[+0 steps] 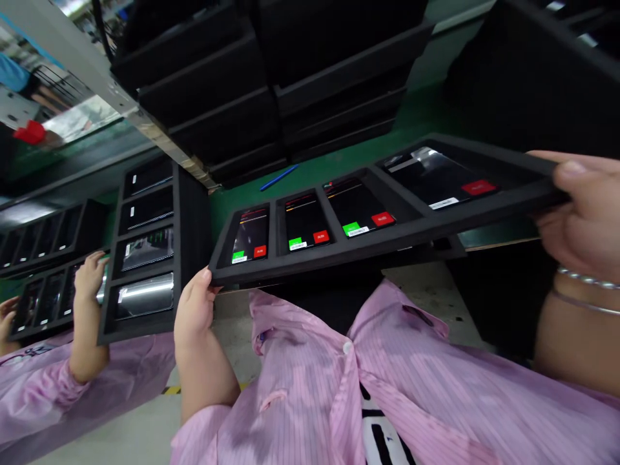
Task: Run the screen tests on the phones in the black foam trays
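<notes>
A black foam tray (310, 268) is held up in front of me, its right end raised and nearer the camera. My left hand (194, 307) grips its left corner and my right hand (578, 206) grips the right end. Several smartphones lie in separate compartments. The leftmost phone (252, 234), the second phone (306, 223) and the third phone (356, 205) show dark screens with green and red blocks. In the right compartment, a phone (431, 173) shows a red block and a bright reflection. White labels sit at their lower edges.
Stacked black trays (339, 87) stand at the back on the green bench (237, 197). A blue pen (279, 177) lies before them. At left, another phone tray (177, 258) stands beside a co-worker's hand (90, 276). A metal post (111, 90) slants across the upper left.
</notes>
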A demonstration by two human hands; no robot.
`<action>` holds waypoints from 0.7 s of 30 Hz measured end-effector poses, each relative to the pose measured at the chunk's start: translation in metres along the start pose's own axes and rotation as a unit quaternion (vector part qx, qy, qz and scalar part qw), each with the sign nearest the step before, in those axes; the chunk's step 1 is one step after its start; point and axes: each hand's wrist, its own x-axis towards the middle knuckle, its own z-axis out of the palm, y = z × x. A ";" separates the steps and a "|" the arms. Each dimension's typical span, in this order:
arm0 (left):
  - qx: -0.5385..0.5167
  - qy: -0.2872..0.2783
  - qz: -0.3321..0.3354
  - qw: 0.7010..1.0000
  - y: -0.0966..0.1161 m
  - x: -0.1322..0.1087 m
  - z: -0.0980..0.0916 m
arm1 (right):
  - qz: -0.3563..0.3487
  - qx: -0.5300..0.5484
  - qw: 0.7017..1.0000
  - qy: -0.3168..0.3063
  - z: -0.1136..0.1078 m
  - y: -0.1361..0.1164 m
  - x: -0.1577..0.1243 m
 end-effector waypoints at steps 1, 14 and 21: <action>-0.003 -0.017 -0.012 1.000 -0.001 -0.001 -0.001 | 0.008 0.029 1.000 0.000 0.003 -0.005 -0.003; 0.093 -0.033 0.023 0.995 -0.066 -0.007 0.008 | 0.115 -0.083 0.985 -0.096 0.000 0.061 -0.048; 0.375 -0.043 0.195 0.905 -0.069 -0.030 0.021 | -0.254 -0.161 0.908 -0.292 0.039 -0.012 -0.081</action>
